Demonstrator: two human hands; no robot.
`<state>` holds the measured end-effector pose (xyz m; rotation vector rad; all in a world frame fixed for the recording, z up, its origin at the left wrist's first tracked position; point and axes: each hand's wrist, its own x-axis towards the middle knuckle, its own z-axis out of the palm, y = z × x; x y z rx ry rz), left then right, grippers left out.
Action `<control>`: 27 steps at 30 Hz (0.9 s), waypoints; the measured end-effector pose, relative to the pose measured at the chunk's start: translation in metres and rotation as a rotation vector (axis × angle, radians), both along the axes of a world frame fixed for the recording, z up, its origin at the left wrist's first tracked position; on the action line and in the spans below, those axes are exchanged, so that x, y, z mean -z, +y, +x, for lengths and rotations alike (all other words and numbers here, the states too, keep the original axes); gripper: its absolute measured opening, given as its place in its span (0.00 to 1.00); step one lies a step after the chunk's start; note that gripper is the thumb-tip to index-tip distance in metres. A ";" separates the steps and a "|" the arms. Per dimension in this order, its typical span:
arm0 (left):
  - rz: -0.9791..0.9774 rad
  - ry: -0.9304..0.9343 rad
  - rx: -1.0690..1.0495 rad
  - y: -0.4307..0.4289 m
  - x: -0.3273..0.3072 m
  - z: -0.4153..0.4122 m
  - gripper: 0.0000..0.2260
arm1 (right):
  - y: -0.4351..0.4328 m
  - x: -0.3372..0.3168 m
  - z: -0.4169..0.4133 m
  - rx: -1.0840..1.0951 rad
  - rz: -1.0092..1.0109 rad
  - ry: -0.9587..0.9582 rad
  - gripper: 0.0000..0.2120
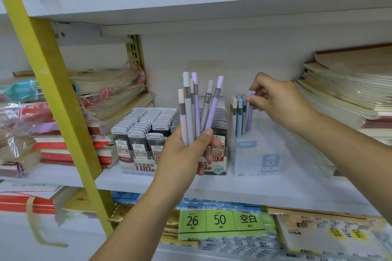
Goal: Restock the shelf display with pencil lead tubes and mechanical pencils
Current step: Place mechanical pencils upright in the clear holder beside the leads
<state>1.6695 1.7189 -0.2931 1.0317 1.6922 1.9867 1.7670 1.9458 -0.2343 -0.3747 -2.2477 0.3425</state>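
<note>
The right hand (275, 101) pinches a purple lead tube (250, 112) upright to slot it into the clear display box (256, 154); the left hand (186, 152) grips a fanned bunch of tubes (197, 108) as ready supply.

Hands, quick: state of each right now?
Left hand: closed, gripping a bundle of lead tubes.
Right hand: closed, pinching one purple lead tube at the display box.

green shelf tag (220, 221): "26", "50", "空白" | lead display box (140, 168): "100", red "HB 0.7" | front case (122, 144): "0.5" | grey tube (206, 101): "HB 0.7"
</note>
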 end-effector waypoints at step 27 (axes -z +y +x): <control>-0.045 -0.105 0.107 0.004 -0.004 0.019 0.06 | -0.071 -0.013 0.023 -0.383 -0.634 0.110 0.10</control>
